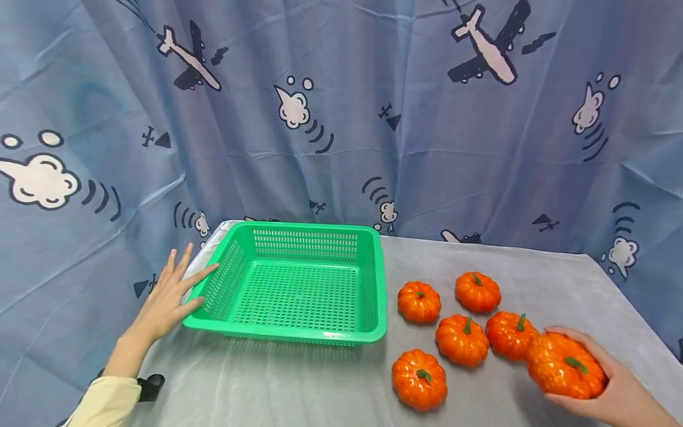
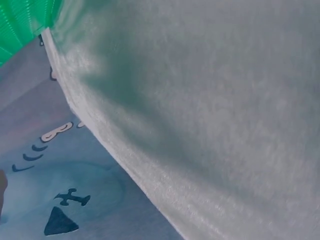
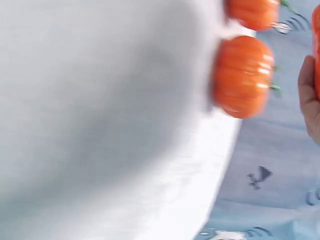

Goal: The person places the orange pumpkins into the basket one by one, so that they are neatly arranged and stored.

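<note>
A green perforated basket [image 1: 299, 335] stands at the left of the table, with nothing in it. My left hand [image 1: 172, 290], fingers straight and spread, touches its left rim. At the lower right my right hand [image 1: 613, 379] grips an orange pumpkin [image 1: 562, 365] with a green stem, thumb at the near side and fingers at the far side. In the right wrist view, part of that hand [image 3: 311, 102] and the pumpkin [image 3: 317, 50] show at the right edge. The left wrist view shows a corner of the basket [image 2: 22, 22].
Several more orange pumpkins lie between basket and right hand: one near the front [image 1: 420, 380], one beside the basket [image 1: 419, 302], one at the back [image 1: 477, 292], two in the middle [image 1: 462, 341], [image 1: 511, 336]. A patterned blue curtain [image 1: 341, 118] hangs behind the grey-covered table [image 1: 267, 385].
</note>
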Available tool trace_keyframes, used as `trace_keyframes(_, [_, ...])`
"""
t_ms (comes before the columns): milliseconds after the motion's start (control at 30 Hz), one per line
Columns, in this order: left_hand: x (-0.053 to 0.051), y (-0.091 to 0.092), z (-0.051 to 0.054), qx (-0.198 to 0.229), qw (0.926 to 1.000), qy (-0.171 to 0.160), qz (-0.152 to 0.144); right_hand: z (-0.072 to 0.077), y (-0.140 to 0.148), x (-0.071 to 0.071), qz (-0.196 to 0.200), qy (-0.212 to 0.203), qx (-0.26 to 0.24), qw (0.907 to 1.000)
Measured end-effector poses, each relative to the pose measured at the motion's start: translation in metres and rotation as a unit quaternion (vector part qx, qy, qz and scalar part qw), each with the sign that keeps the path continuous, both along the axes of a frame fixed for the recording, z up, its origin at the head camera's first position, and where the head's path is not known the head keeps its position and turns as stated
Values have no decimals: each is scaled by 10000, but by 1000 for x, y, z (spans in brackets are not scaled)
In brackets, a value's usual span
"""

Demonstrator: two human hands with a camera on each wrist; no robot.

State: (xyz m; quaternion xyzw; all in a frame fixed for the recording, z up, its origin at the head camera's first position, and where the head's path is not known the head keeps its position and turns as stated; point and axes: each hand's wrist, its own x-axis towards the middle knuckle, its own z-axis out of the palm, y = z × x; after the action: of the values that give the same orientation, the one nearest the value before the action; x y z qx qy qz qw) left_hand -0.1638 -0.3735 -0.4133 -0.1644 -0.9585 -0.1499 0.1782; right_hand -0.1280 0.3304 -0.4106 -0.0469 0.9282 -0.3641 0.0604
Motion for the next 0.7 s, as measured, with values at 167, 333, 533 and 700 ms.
trace_keyframes(167, [0,2,-1,90,9999,46,-52,25,-5,-17,93,1100,-75,9939])
trace_keyframes(333, [0,2,0,50,9998,144,-124,44,-14,-36,-107,907,-302,9954])
trace_keyframes(533, [-2,1,-1,49,9996,167,-200,61,-35,-57,-19,730,-483,9962])
trace_keyframes(700, [-4,0,-4,136,9990,196,-376,75,-62,-68,144,607,-712,9955])
